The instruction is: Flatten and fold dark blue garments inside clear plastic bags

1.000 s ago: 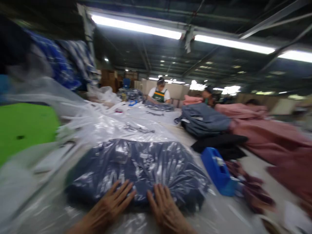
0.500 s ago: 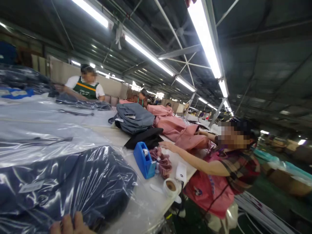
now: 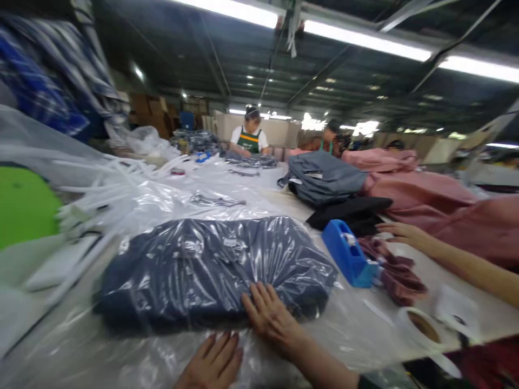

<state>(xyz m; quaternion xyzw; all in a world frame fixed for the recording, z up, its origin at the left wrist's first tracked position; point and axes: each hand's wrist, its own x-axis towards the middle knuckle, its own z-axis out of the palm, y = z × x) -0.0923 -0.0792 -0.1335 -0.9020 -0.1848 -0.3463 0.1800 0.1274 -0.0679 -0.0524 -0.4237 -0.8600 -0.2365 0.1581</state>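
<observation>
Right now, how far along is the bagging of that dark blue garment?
Done: the folded navy garment already sits inside the clear plastic bag. In hand: the right hand presses flat on the bagged garment's near edge, and the left hand rests on the loose plastic in front of it. Left: the bag looks unsealed; the blue tape dispenser stands untouched beside it.

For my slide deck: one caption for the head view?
Right hand presses a bagged navy garment; left hand rests on loose plastic beside it.
</observation>
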